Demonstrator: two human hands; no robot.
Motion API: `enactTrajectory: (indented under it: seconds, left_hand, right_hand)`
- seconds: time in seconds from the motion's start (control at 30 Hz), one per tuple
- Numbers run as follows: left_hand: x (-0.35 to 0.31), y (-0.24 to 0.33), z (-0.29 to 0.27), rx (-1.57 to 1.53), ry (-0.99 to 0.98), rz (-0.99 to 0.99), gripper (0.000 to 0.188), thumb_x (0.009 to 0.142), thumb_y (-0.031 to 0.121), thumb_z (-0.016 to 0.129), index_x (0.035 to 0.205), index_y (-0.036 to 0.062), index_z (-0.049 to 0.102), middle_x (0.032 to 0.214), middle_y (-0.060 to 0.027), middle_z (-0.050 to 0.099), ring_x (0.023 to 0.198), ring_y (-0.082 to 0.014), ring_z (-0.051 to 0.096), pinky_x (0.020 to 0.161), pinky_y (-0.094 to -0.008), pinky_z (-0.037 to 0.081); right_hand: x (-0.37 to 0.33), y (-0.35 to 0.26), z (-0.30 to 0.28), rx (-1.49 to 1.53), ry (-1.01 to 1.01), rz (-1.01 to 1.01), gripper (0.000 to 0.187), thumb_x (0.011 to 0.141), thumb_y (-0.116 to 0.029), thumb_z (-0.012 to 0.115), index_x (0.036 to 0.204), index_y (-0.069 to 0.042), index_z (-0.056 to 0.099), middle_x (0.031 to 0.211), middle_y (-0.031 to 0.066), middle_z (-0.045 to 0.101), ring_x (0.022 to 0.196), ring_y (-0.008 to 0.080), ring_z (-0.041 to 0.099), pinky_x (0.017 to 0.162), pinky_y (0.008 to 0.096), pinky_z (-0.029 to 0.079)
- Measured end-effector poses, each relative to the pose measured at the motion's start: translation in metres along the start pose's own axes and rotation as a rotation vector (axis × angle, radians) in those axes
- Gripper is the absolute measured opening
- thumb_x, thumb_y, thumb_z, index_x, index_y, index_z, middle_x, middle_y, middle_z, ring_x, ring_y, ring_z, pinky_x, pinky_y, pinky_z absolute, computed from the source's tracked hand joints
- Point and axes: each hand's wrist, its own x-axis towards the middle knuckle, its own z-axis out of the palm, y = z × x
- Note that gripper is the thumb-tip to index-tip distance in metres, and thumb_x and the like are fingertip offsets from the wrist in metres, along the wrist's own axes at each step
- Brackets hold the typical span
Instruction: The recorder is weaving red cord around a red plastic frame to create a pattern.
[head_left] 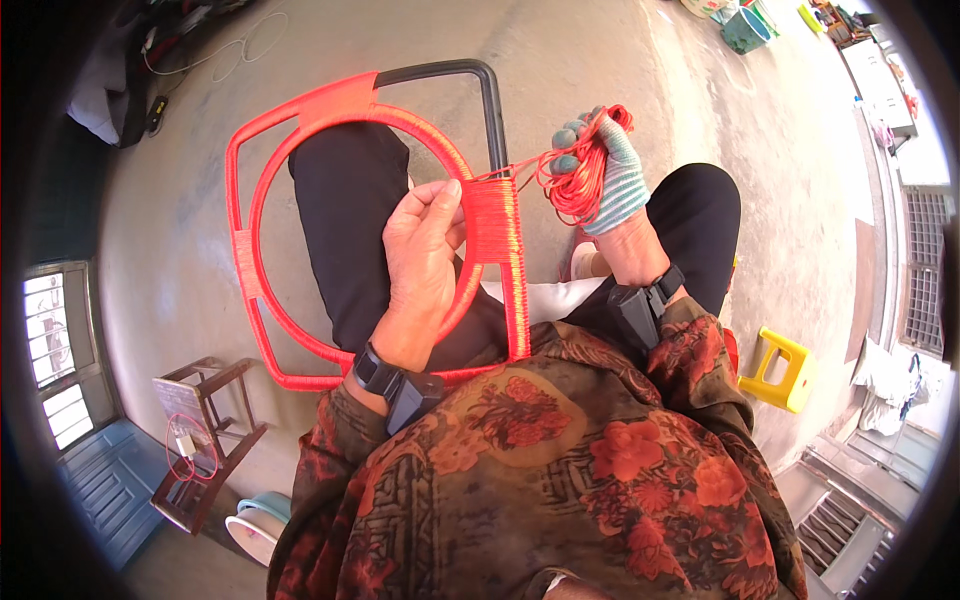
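A frame, a square outer bar joined to an inner ring, rests across my lap and is mostly wrapped in red-orange cord. Its far right corner is still bare black tube. My left hand, bare, pinches the ring's right side beside the wrapped band, thumb on top and fingers partly hidden. In a striped grey-green glove, my right hand is closed round a looped bundle of red cord, off to the right of the frame. Strands run from the bundle to the wrapped band.
A yellow plastic stool stands on the floor at right. Left of me are a wooden stool lying tipped, with a pink cable on it, and some basins. A teal bucket stands at the far right.
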Motion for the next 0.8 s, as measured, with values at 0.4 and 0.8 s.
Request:
enactTrajectory:
  seconds: [0.4, 0.8]
  left_hand:
    - [-0.001, 0.006, 0.018, -0.014, -0.209, -0.266, 0.042, 0.105, 0.033, 0.039, 0.116, -0.0052, 0.054, 0.103, -0.0185, 0.066, 0.09, -0.0298, 0.068, 0.083, -0.0384, 0.055]
    - [-0.002, 0.008, 0.016, -0.005, -0.24, -0.243, 0.041, 0.104, 0.035, 0.04, 0.124, -0.0004, 0.045, 0.106, -0.0187, 0.065, 0.091, -0.0309, 0.067, 0.084, -0.0429, 0.055]
  right_hand:
    - [-0.008, -0.001, -0.023, 0.035, -0.006, 0.183, 0.02, 0.091, -0.031, 0.058, 0.078, -0.018, 0.052, 0.064, -0.0002, 0.048, 0.058, 0.0153, 0.048, 0.048, 0.0293, 0.042]
    - [-0.013, 0.023, -0.037, -0.352, 0.241, 0.194, 0.019, 0.085, -0.023, 0.066, 0.08, -0.011, 0.052, 0.065, 0.002, 0.05, 0.055, 0.0152, 0.05, 0.052, 0.0281, 0.043]
